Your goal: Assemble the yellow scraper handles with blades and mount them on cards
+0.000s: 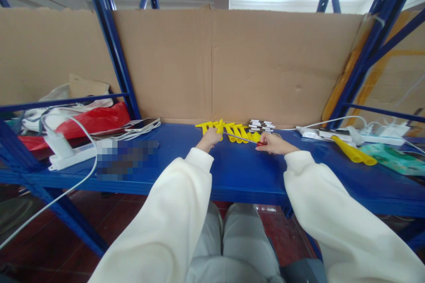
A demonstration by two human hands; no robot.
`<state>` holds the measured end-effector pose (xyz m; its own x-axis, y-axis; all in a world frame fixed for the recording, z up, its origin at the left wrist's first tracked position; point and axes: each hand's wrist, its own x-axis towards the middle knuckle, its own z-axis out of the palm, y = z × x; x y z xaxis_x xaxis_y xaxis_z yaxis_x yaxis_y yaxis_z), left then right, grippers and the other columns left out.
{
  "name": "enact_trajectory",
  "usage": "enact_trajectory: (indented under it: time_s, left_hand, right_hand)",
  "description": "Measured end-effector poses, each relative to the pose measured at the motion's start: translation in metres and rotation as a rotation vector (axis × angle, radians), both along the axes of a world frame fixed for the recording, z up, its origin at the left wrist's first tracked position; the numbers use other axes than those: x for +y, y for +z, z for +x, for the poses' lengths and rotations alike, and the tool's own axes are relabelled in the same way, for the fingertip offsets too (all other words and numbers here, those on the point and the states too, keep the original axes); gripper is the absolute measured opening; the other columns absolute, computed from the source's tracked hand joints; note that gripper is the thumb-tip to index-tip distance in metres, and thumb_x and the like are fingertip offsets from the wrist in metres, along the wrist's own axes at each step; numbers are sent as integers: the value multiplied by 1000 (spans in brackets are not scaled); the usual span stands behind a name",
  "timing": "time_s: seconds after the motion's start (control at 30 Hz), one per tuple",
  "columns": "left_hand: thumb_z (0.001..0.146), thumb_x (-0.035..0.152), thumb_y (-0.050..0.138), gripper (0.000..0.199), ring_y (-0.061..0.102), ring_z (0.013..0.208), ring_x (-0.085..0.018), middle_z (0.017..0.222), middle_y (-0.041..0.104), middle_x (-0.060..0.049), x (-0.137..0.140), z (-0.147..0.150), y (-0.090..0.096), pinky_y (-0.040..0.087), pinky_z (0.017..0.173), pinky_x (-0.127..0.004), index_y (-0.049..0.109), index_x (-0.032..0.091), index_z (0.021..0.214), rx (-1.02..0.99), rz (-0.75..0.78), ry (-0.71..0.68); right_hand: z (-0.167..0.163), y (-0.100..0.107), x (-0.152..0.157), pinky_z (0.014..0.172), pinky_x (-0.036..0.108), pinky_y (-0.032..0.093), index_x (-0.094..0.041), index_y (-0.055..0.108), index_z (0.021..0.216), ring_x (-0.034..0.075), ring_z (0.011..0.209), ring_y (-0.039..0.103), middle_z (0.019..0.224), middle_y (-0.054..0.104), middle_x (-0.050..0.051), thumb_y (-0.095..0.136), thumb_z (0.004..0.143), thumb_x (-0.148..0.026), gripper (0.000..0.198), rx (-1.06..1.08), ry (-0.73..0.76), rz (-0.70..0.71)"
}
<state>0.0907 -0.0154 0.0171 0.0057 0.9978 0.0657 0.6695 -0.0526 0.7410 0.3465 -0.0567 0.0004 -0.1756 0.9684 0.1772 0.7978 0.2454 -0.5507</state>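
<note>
My left hand [210, 138] is closed on a small yellow plastic part [219, 125], held a little above the blue shelf [245, 172]. My right hand [275, 144] grips a screwdriver by its red handle [260, 143]. Its thin metal shaft [241, 138] points left toward the yellow part; whether the tip touches it I cannot tell. Behind the hands lies a row of several yellow tube-like pieces [236, 131]. Just beyond my right hand sits a stack of small black-and-white pieces [261, 124].
Cardboard [265, 62] walls off the back. On the left are a white power strip [75, 155], a red bag [96, 120] and a phone [143, 124]. Yellow tubes [353, 150] and a green packet [392, 159] lie right, near white cables. Blue posts [113, 48] frame the shelf.
</note>
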Motion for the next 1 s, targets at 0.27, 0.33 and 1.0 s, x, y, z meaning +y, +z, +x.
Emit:
enact_trajectory:
  time_s: [0.27,0.33,1.0]
  left_hand:
    - [88,10,53,26,49,46,-12,54,49,4,-2,0,1,37,50,-22,67,8,110,6,-2,11]
    - [88,11,55,24,50,47,-12,55,50,3,-1,0,1,37,49,-22,68,8,108,-4,-9,8]
    - [84,1,60,15,44,44,-10,51,42,7,-5,8,-9,35,47,-20,58,13,92,-408,-215,-106]
  right_hand:
    - [2,7,-3,42,23,40,-21,53,72,12,47,53,58,59,0,64,85,-51,34,-9,76,-104]
    - [1,7,-3,42,23,39,-21,52,74,11,46,51,59,58,-2,69,81,-47,32,1,56,-79]
    - [22,-2,11,63,28,48,-21,61,75,19,68,63,70,69,3,76,73,-46,30,-194,-29,97]
